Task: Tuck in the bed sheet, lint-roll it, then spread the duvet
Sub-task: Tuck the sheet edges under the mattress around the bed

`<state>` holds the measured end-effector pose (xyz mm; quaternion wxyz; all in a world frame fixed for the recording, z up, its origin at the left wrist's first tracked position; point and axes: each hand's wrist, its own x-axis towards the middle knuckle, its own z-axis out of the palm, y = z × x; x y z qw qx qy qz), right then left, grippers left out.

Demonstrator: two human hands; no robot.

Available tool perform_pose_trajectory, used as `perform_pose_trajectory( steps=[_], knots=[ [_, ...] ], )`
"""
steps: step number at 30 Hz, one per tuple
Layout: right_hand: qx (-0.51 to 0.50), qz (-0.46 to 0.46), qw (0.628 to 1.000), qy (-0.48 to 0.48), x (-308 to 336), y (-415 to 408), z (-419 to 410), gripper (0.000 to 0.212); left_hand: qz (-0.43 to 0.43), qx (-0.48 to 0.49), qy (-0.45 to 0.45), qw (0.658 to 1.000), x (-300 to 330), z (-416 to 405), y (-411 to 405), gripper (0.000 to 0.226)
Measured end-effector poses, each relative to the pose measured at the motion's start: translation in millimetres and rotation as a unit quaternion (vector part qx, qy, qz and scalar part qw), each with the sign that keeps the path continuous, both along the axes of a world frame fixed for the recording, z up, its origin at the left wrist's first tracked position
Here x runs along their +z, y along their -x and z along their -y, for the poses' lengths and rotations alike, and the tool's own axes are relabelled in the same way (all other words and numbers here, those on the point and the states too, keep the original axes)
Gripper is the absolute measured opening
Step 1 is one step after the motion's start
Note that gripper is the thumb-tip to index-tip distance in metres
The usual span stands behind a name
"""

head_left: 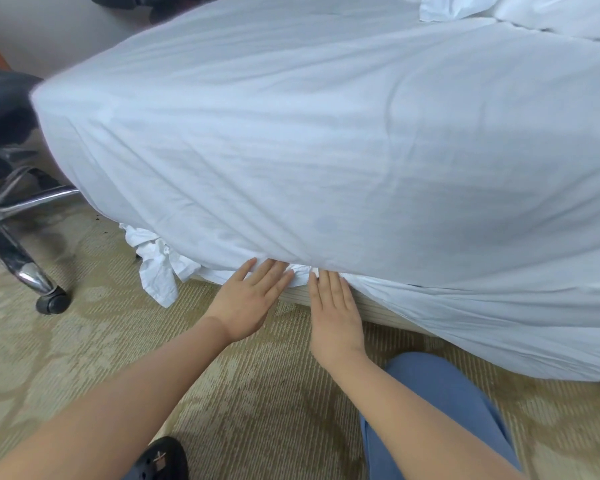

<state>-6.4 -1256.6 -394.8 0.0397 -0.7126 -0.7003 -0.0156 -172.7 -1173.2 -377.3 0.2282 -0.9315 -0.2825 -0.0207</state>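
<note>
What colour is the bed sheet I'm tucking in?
White, with faint woven stripes; the bed sheet shows in the head view.

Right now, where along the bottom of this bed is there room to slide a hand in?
Free: the gap right of the right hand, where the bed base shows under the sheet. Bare carpet lies between the chair base and the left hand. Crowded: the bunched sheet corner.

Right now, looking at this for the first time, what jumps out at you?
The big white bed sheet fills most of the view, pulled over the mattress. At its lower edge, centre frame, the left hand and right hand press flat with straight fingers, pushing the sheet under. A crumpled bunch of sheet hangs untucked near the corner, beside an office chair base at left.
</note>
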Motion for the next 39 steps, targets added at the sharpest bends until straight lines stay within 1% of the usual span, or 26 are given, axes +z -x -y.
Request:
perform_pose_trajectory(
  steps=[2,3,5,8,9,10,12,14,17,18,20,22,24,26,28,30,31,32,35,37,39],
  knots=[
    [0.035,-0.001,0.999,-0.028,-6,-2,4,0.085,-0.002,-0.006,-0.013,1.000,1,-2,1,0.078],
    [0.064,0.014,0.997,-0.038,-12,-4,5,0.081,-0.003,-0.010,-0.020,1.000,1,-3,1,0.081],
    [0.109,0.027,0.994,0.006,-15,-4,7,0.076,0.002,-0.022,-0.030,0.999,0,-5,3,0.081],
    [0.139,0.044,0.985,0.091,-7,-7,4,0.078,0.000,-0.052,-0.041,0.998,-1,-10,8,0.069],
    [0.146,0.060,0.983,0.088,-6,-10,-2,0.075,-0.003,-0.062,-0.040,0.997,-1,-12,11,0.064],
    [0.146,0.060,0.986,0.062,-3,-11,-7,0.075,-0.001,-0.069,-0.036,0.997,1,-13,13,0.058],
    [0.131,0.062,0.989,0.019,5,-9,-14,0.079,0.032,-0.067,-0.022,0.997,4,-13,16,0.048],
    [0.136,0.029,0.990,0.008,10,-3,-20,0.083,0.081,-0.034,-0.007,0.996,5,-10,17,0.040],
    [0.155,0.001,0.988,-0.023,11,3,-19,0.083,0.137,0.055,0.014,0.989,6,-8,15,0.026],
    [0.148,0.002,0.989,-0.021,13,5,-19,0.084,0.147,0.081,0.019,0.986,7,-8,14,0.023],
    [0.122,0.013,0.992,0.003,18,9,-19,0.084,0.164,0.105,0.026,0.981,9,-10,12,0.025],
    [0.121,0.012,0.992,0.027,21,12,-22,0.078,0.178,0.098,0.034,0.979,10,-12,9,0.031],
    [0.108,0.002,0.994,0.019,23,15,-27,0.075,0.183,0.080,0.042,0.979,9,-14,9,0.035],
    [0.074,-0.020,0.997,0.013,32,25,-37,0.073,0.169,0.075,0.052,0.981,5,-16,11,0.039],
    [0.014,-0.075,0.997,0.021,46,40,-59,0.061,0.139,0.082,0.057,0.985,0,-18,16,0.044],
    [-0.033,-0.097,0.993,0.060,53,54,-74,0.053,0.107,0.079,0.063,0.989,-3,-19,21,0.048],
    [-0.038,-0.095,0.992,0.068,53,56,-75,0.055,0.094,0.077,0.063,0.991,-3,-19,24,0.049],
    [-0.021,-0.087,0.994,0.060,49,55,-72,0.060,0.085,0.076,0.058,0.992,-3,-19,26,0.050],
    [0.051,-0.066,0.996,0.028,33,37,-51,0.077,0.085,0.074,0.029,0.993,0,-18,34,0.049],
    [0.086,-0.041,0.995,0.008,23,28,-39,0.080,0.095,0.061,0.005,0.994,2,-23,39,0.048],
    [0.119,0.000,0.993,0.010,18,27,-30,0.084,0.087,0.037,-0.024,0.995,1,-27,45,0.047]
  ],
)
